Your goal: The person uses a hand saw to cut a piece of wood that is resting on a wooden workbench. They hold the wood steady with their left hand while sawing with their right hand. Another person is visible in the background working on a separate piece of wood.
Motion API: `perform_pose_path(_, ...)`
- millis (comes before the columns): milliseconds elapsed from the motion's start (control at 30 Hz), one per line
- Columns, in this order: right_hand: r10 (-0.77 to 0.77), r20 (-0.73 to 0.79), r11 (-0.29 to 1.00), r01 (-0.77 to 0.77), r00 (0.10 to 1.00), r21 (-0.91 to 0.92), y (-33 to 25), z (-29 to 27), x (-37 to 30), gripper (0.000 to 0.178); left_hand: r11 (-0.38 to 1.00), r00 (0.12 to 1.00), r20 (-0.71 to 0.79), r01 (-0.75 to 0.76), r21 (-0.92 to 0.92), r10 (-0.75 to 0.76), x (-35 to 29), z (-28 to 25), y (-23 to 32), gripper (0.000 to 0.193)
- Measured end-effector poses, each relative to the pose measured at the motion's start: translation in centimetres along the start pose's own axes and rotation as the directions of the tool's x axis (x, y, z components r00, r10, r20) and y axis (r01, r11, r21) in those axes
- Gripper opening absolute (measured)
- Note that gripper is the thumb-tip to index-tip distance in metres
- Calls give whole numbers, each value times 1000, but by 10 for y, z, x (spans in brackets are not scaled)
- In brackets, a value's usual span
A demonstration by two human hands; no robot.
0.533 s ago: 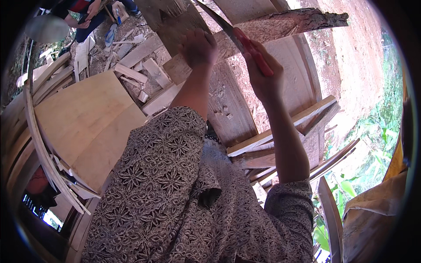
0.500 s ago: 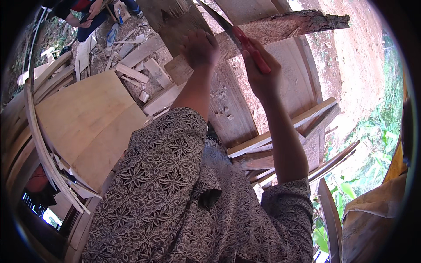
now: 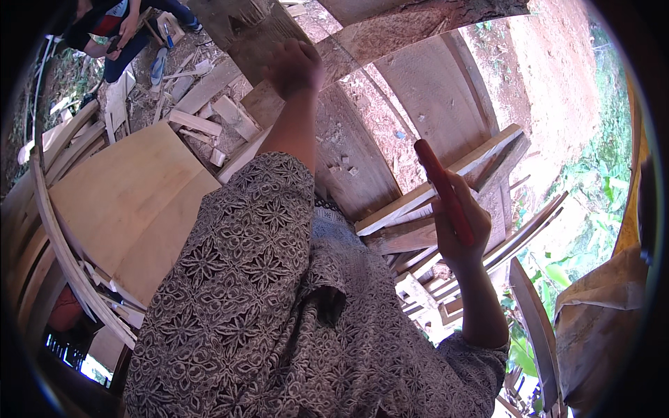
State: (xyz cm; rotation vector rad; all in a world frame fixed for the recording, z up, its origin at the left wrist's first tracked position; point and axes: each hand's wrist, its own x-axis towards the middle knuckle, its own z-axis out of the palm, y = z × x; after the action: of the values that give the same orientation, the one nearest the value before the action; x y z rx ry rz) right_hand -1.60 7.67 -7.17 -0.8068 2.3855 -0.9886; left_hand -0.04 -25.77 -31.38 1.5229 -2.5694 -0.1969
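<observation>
My right hand [image 3: 465, 230] is closed round the red handle [image 3: 439, 175] of a handsaw. Its thin blade [image 3: 373, 80] runs up and left from the handle to the bark-edged plank [image 3: 411, 35], close to my left hand. My left hand [image 3: 293, 68], somewhat blurred, is curled over the edge of a dark, rough-faced board [image 3: 254, 38], where that board meets the plank. Fingers on this hand are bent, and the fingertips are partly hidden. Beneath the plank, a wide board [image 3: 355, 157] carries small wood chips.
To the left lies a broad pale wooden panel [image 3: 132, 198] beside curved wood strips [image 3: 59, 237]. Offcuts [image 3: 195, 122] litter the ground. At the far left sits another person [image 3: 115, 42]. Stacked lumber [image 3: 446, 181] lies under my right forearm; a brown sheet [image 3: 603, 306] hangs at the right.
My right hand has pulled the saw back toward me and to the right, showing more blade. My left hand stays on the board; the whole view has shifted slightly.
</observation>
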Motion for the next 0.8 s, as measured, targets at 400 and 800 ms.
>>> perform_pose_path(400, -36, -106, 965, 62, 994, 253, -8, 146, 209, 42, 999, 1000, 17, 10, 36, -10, -5, -9, 9, 32)
perform_pose_path(800, -54, -45, 960, 64, 998, 273, 1, 149, 197, 47, 996, 996, 58, 66, -54, -63, -1, -16, 8, 36)
